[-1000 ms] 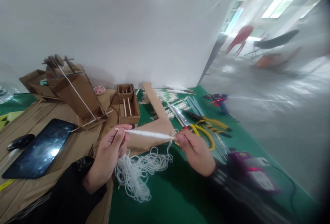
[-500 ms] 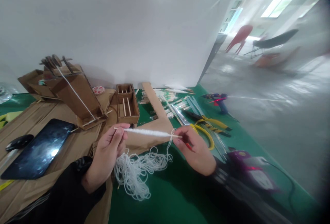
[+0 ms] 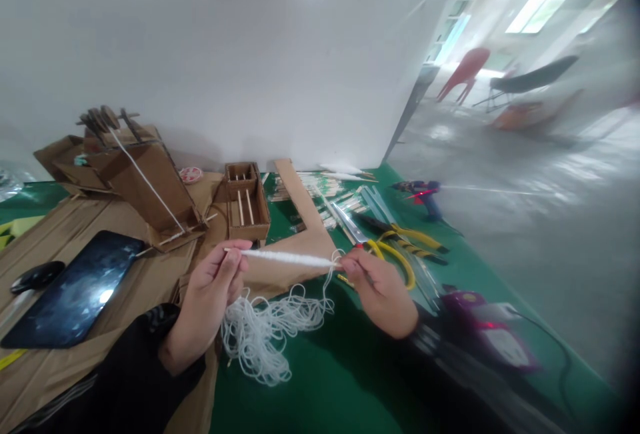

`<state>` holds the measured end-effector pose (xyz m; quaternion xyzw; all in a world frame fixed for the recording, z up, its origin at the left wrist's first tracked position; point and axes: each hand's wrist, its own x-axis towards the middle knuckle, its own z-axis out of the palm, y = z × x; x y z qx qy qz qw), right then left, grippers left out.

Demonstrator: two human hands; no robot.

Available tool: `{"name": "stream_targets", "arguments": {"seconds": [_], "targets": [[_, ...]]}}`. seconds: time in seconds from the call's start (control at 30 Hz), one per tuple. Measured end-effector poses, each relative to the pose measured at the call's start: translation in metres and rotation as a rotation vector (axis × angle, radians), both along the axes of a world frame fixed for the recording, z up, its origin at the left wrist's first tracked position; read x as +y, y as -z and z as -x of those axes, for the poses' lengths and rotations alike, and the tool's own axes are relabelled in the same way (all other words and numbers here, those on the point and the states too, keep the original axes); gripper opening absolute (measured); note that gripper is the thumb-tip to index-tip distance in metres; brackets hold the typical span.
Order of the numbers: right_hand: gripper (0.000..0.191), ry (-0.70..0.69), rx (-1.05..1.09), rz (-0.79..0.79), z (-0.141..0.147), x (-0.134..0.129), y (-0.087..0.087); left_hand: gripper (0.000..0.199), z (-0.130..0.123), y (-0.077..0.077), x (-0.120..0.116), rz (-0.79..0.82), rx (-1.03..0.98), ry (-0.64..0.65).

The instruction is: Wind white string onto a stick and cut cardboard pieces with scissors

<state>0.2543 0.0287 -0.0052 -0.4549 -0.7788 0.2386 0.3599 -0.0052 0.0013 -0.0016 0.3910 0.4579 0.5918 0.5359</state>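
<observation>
A thin wooden stick wound with white string (image 3: 290,258) stretches level between my two hands. My left hand (image 3: 213,291) pinches its left end between thumb and fingers. At the other end, my right hand (image 3: 381,291) is closed on the bare tip, which its fingers mostly hide. From near the right end a strand loops down to a loose heap of white string (image 3: 263,337) on the green table (image 3: 320,401). Behind the stick lies a flat cardboard piece (image 3: 305,244).
A cardboard model (image 3: 145,177) with a taut string and a small cardboard box (image 3: 257,211) stand behind my left hand. A tablet (image 3: 75,287) lies left. Scissors (image 3: 400,257), pliers (image 3: 425,241), a glue gun (image 3: 425,197) and a purple device (image 3: 490,331) sit to the right.
My right fingers have shifted their grip on the stick's end, covering more of the tip. My left hand and the string heap have hardly moved.
</observation>
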Motion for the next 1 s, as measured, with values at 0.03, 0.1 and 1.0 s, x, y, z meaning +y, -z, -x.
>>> {"name": "stream_targets", "arguments": {"seconds": [0.03, 0.1, 1.0], "targets": [[0.016, 0.004, 0.017, 0.013, 0.0000, 0.0000, 0.0000, 0.024, 0.0000, -0.0002, -0.0003, 0.005, 0.001, 0.000], [0.010, -0.009, 0.037, 0.011, -0.0001, -0.0001, 0.0001, 0.025, 0.0000, -0.0007, -0.0007, 0.011, 0.005, -0.002], [0.012, -0.014, 0.004, 0.022, -0.0010, 0.0010, 0.0011, 0.025, 0.0013, -0.0004, 0.0023, -0.001, -0.005, -0.014]]}}
